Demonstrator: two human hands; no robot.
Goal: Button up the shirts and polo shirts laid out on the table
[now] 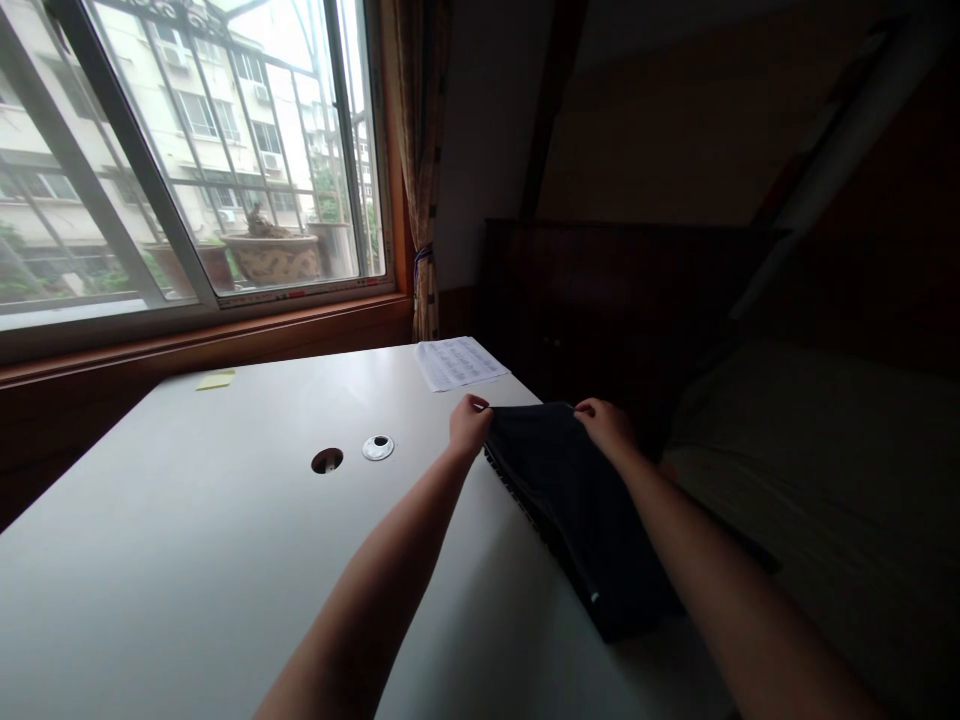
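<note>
A dark navy cloth item [577, 490] is stretched between my hands at the right side of the white table [225, 540]. My left hand [471, 420] pinches its far left corner. At the far right corner, my right hand [601, 425] has its fingers closed on the same cloth. The near part of the cloth hangs lower and rests toward the table's right edge, with a small white spot near its left border. Along its left side a black, ribbed edge [517, 492] shows from beneath; what it belongs to is hidden.
Printed paper sheets [461, 364] lie just beyond the cloth. A yellow sticky note [215, 380] is at the far left. The tabletop has a round hole [327, 461] and a metal ring cover [378, 447]. A bed [825, 440] stands to the right, a window [247, 150] behind.
</note>
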